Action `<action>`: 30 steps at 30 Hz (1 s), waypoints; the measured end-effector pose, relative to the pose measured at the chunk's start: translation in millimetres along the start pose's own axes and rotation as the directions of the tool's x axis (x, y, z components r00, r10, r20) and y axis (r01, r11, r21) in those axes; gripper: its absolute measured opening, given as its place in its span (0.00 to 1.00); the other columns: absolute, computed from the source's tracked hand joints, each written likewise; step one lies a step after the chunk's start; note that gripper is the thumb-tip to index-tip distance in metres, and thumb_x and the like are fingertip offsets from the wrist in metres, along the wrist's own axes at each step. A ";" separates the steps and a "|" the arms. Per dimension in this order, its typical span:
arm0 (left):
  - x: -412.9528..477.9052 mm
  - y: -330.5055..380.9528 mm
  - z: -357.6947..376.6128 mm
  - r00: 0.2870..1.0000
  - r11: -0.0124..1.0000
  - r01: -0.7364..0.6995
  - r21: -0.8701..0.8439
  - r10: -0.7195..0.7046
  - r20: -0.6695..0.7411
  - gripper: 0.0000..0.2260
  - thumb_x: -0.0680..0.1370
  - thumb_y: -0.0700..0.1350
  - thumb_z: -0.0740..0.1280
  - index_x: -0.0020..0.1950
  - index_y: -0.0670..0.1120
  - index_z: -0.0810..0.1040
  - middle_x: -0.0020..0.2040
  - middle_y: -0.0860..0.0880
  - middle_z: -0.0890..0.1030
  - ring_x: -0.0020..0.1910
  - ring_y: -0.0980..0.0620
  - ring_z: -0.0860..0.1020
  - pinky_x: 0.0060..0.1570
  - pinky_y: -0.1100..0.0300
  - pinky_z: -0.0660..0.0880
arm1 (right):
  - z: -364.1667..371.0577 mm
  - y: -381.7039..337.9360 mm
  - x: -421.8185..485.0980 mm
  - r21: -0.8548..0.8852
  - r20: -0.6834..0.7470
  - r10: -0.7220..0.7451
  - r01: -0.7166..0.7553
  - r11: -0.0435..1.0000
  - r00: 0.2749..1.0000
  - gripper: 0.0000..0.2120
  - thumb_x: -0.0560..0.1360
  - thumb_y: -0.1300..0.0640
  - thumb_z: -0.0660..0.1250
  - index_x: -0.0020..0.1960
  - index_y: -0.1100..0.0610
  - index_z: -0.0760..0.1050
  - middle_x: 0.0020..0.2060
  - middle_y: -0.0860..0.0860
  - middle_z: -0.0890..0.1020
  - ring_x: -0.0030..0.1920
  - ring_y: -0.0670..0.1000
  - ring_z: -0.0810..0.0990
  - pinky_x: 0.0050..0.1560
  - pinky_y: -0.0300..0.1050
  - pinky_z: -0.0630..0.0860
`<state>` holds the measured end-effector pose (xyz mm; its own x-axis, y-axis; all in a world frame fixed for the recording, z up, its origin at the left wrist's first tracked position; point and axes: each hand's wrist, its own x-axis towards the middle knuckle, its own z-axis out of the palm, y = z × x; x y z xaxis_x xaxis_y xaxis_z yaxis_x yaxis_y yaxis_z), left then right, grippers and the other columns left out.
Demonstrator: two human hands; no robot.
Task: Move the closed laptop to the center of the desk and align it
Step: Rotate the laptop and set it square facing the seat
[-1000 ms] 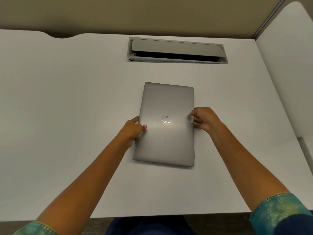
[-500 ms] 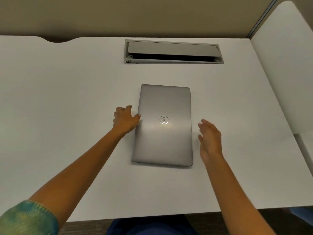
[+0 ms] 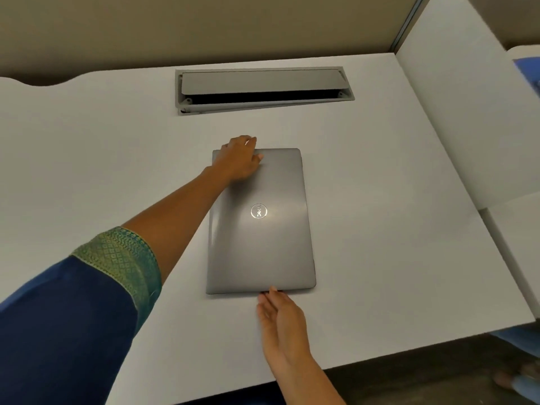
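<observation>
A closed grey laptop [image 3: 263, 244] with a round silver logo lies flat on the white desk [image 3: 87, 171], its long sides running away from me. My left hand [image 3: 238, 159] lies over its far left corner, fingers curled over the far edge. My right hand [image 3: 280, 320] is flat on the desk at the near edge, fingers together, fingertips touching the middle of that edge. Neither hand lifts the laptop.
A grey cable hatch [image 3: 263, 89] with its lid tilted up is set into the desk beyond the laptop. A white side panel [image 3: 467, 112] borders the desk on the right. The desk's front edge runs just below my right wrist.
My left hand has moved from the laptop's left side up to its far left corner. My right hand has moved from the right side to the near edge. The camera view has shifted.
</observation>
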<state>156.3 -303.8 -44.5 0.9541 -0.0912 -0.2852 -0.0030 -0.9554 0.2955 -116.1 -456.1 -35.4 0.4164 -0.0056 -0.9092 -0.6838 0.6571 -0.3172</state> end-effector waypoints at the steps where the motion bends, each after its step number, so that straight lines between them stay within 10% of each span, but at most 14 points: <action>1: 5.5 1.0 1.9 1.000 1.000 -0.007 0.013 0.007 0.029 0.25 0.81 0.52 0.54 0.76 0.42 0.59 0.77 0.41 0.61 0.75 0.38 0.61 0.72 0.44 0.59 | 2.7 -0.7 1.0 0.009 -0.011 -0.003 0.003 1.000 1.000 0.07 0.78 0.61 0.65 0.55 0.61 0.77 0.55 0.58 0.80 0.58 0.53 0.78 0.70 0.50 0.68; 19: -15.4 -42.5 -0.5 0.969 0.953 0.245 -0.179 -0.241 0.044 0.28 0.73 0.60 0.66 0.66 0.44 0.73 0.64 0.39 0.76 0.63 0.38 0.73 0.60 0.48 0.71 | -10.9 -23.6 19.3 -0.107 -0.123 -0.193 0.180 0.978 0.973 0.08 0.77 0.63 0.65 0.56 0.61 0.75 0.49 0.57 0.81 0.49 0.53 0.80 0.60 0.50 0.75; 30: -146.9 -65.5 34.9 0.775 0.546 0.526 -0.652 -0.623 0.104 0.18 0.73 0.52 0.71 0.60 0.47 0.78 0.59 0.43 0.82 0.58 0.40 0.78 0.61 0.45 0.75 | -24.2 -158.9 61.4 -0.720 0.077 -0.503 0.397 0.569 0.861 0.20 0.75 0.56 0.69 0.65 0.60 0.72 0.56 0.58 0.80 0.56 0.59 0.80 0.61 0.57 0.77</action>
<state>6.0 -237.6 -53.8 0.7107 0.4951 -0.4997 0.6953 -0.3866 0.6059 3.6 -579.1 -47.3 0.7487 -0.2768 -0.6024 -0.6552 -0.1705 -0.7360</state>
